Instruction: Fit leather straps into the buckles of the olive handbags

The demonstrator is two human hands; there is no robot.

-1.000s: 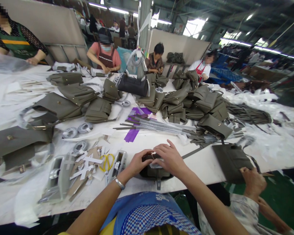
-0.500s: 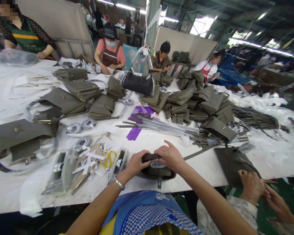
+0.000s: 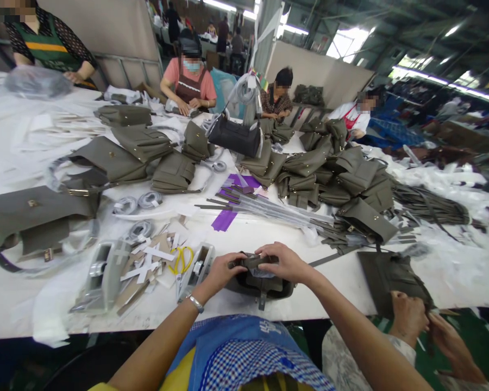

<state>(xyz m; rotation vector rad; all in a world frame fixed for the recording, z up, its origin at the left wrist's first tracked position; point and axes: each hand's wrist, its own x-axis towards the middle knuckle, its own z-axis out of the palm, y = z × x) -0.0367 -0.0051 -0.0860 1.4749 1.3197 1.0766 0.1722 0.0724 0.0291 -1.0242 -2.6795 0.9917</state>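
Observation:
A dark olive handbag (image 3: 283, 289) stands at the table's near edge in front of me, with clear plastic showing in its opening and a small tab hanging down its near side. Above that opening a short olive strap (image 3: 251, 262) is bent between my hands. My left hand (image 3: 225, 273) pinches its left end between thumb and fingers. From the right, my right hand (image 3: 283, 260) grips the strap with curled fingers. Whether the strap is joined to the bag is hidden by my fingers.
Left of the bag are a tape dispenser (image 3: 198, 270), yellow-handled scissors (image 3: 182, 262), paper scraps (image 3: 152, 258) and a second dispenser (image 3: 104, 277). Olive bags (image 3: 330, 168) and wrapped straps (image 3: 269, 209) lie beyond. At right, a co-worker's hands (image 3: 411, 317) hold an olive piece.
My right hand's fingers have curled in around the strap, which is now bent and turned rather than lying straight. The view has shifted slightly. The co-worker's hands at right have moved a little.

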